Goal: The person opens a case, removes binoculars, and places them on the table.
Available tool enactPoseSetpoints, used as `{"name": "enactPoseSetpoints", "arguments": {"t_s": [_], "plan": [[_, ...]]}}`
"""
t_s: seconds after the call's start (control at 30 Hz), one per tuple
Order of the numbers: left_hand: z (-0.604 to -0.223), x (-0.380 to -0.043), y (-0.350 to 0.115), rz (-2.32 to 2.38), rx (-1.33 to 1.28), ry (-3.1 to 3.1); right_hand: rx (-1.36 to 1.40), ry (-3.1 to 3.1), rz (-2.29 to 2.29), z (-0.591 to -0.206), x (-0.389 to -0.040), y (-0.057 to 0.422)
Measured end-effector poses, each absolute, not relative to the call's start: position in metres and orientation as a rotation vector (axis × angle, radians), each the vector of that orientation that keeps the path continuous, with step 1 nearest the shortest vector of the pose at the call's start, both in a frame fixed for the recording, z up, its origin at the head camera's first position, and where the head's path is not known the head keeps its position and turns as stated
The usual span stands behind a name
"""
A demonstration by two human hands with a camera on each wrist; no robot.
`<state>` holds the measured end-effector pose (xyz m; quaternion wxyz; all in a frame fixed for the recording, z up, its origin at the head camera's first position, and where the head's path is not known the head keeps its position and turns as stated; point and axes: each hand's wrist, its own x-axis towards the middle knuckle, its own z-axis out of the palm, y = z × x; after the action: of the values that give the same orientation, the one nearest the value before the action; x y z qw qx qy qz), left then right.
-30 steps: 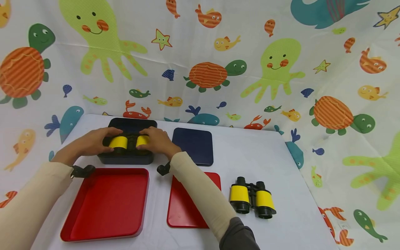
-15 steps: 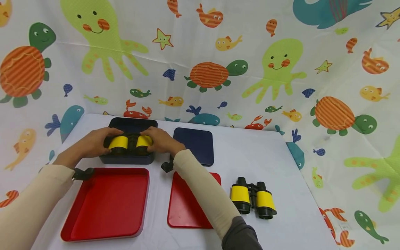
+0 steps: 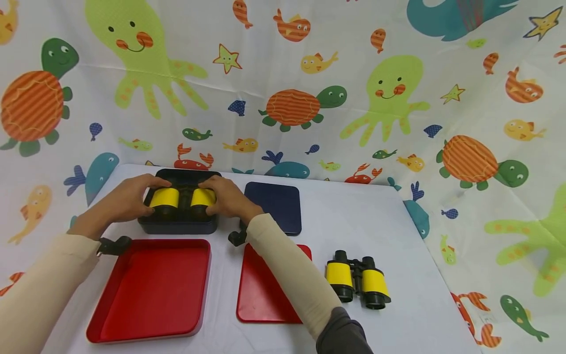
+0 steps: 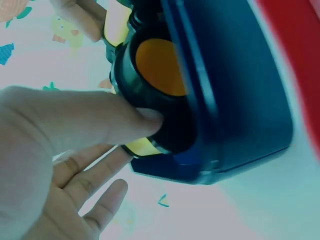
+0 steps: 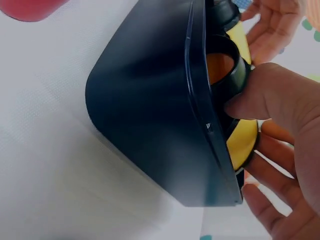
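Note:
A pair of black binoculars (image 3: 165, 197) with yellow barrels sits partly inside a dark blue box (image 3: 179, 227) at the back left of the table. On its left barrel my left hand (image 3: 130, 199) keeps a grip, the thumb in front and the fingers around the outer side. My right hand (image 3: 229, 197) holds the right barrel in the same way. From the left wrist view, the thumb (image 4: 145, 120) presses near the black lens rim, just over the box edge. In the right wrist view the binoculars' barrel (image 5: 242, 142) shows above the box rim.
Nearer me lies an open red tray (image 3: 94, 324). A red lid (image 3: 265, 300) is partly under my right forearm, and a dark blue lid (image 3: 280, 206) lies behind it. Another pair of yellow and black binoculars (image 3: 374, 282) rests on the right. A patterned cloth (image 3: 283, 142) hangs behind.
Both hands stay on the binoculars in the box. The two yellow barrels stand slightly farther apart, and my right hand has shifted a little to the right.

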<state>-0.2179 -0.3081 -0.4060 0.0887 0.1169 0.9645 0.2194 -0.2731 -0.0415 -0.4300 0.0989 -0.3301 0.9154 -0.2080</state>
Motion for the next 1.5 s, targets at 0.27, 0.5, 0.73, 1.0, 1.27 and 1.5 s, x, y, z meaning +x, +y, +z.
{"name": "enactPoseSetpoints", "arguments": {"t_s": [0.27, 0.5, 0.73, 1.0, 1.27, 1.5], "plan": [[-0.386, -0.219, -0.300, 0.621, 0.357, 2.927, -0.891, 2.737, -0.730, -0.420, -0.270, -0.036], [-0.377, -0.222, -0.286, 0.677, 0.391, 2.947, -0.901, 2.756, -0.752, -0.404, -0.271, -0.018], [-0.374, -0.227, -0.259, 0.662, 0.483, 2.963, -0.844, 2.753, -0.808, -0.394, -0.269, 0.014], [-0.371, -0.231, -0.225, 0.702, 0.625, 2.958, -0.834, 2.783, -0.821, -0.389, -0.264, 0.056], [-0.376, -0.232, -0.189, 0.756, 0.674, 2.909, -0.827, 2.802, -0.825, -0.393, -0.259, 0.097], [-0.389, -0.241, -0.157, 0.807, 0.727, 2.878, -0.817, 2.816, -0.864, -0.404, -0.259, 0.133]]}}
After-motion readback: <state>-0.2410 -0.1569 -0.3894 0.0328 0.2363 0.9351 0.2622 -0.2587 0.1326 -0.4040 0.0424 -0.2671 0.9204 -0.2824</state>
